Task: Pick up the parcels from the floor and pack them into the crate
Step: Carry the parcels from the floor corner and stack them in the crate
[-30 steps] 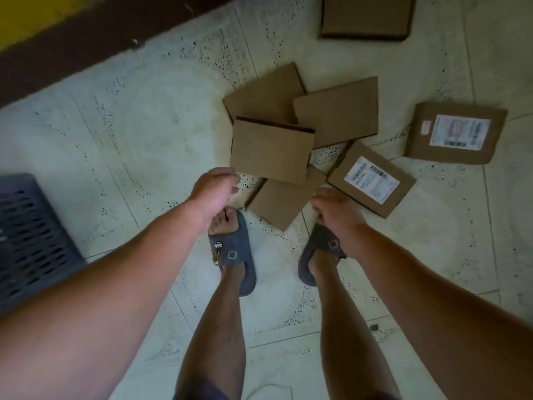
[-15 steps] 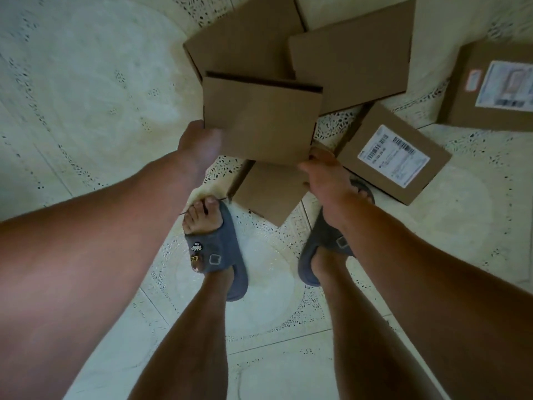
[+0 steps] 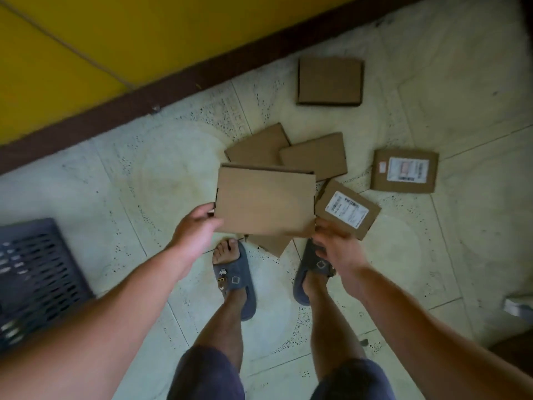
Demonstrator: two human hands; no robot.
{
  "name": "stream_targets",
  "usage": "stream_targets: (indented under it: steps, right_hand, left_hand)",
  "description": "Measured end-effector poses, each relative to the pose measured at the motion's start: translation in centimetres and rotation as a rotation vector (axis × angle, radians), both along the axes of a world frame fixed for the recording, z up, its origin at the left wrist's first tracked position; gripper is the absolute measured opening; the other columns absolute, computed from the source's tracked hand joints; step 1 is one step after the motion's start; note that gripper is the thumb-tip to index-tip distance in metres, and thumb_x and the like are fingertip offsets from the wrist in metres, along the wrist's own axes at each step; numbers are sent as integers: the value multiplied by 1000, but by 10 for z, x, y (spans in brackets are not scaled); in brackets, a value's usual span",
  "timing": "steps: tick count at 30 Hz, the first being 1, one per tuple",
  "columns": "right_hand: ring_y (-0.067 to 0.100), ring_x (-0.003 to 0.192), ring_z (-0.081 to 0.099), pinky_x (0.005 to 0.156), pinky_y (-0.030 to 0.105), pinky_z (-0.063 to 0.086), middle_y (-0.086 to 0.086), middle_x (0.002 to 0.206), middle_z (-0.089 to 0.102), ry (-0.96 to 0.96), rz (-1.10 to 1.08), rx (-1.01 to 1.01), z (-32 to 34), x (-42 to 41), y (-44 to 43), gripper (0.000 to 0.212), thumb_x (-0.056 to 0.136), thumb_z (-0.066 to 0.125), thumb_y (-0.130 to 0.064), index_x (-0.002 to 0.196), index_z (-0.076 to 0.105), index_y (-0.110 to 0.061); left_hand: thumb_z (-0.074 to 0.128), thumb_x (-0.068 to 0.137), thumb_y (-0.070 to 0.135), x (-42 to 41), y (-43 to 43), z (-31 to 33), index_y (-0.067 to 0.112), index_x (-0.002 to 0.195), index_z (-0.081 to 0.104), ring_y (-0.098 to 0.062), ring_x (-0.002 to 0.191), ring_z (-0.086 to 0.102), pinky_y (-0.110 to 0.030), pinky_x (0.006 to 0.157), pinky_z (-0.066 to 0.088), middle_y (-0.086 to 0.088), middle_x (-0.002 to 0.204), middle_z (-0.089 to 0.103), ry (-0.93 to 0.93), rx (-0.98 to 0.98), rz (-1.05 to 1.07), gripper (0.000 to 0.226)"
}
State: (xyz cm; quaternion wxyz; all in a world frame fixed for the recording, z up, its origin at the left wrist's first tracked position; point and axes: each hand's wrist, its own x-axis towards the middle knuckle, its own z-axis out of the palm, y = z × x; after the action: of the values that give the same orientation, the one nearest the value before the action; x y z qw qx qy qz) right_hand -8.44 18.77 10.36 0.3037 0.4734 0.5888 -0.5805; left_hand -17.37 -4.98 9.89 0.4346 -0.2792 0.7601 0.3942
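I hold a plain flat cardboard parcel above the floor, lifted clear of the pile. My left hand grips its lower left corner and my right hand grips its lower right corner. Several more brown parcels lie on the tiles: two plain ones just beyond the held one, one with a white label beside my right hand, another labelled one further right, and a plain one near the wall. A dark slatted crate stands at the left edge.
My feet in grey slippers stand just behind the pile, with one more parcel partly hidden under the held one. A yellow wall with a dark brown skirting runs across the top left. A grey object shows at the right edge.
Both hands have taken hold of the plain parcel and lifted it off the pile. The view has pulled back up, bringing the crate and the wall into sight again.
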Motion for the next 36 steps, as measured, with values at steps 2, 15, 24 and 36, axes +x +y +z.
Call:
stream_targets:
  steps: [2,15,24,36]
  right_hand:
    - [21,105,61,97,39,48,3,113,67,18,9,33,51,2,-5,28,91,57,-9,114,66,-22]
    - [17,87,61,89,36,48,3,93,65,129,-88,58,334,53,-46,24,95,53,-7,114,65,-15]
    - [28,85,58,77,37,47,5,87,65,321,271,-90,384,81,-86,20,94,53,0,101,67,-13]
    - [24,80,58,67,31,43,9,84,66,355,687,-140,430,112,-248,21,96,52,-6,95,70,-15]
  left_hand:
    - [54,93,20,-3,-6,50,26,141,44,-21,127,47,-42,109,37,-3,144,47,40,28,-9,50]
    - [52,96,23,71,-57,327,30,140,45,-21,125,49,-42,107,40,0,147,44,252,93,-8,44]
    - [57,95,22,209,-104,398,21,136,50,-19,111,58,-36,96,48,-1,135,56,382,-37,550,41]
    - [55,94,8,358,-213,435,12,117,63,-27,92,56,-39,82,45,-12,112,61,489,21,1267,25]
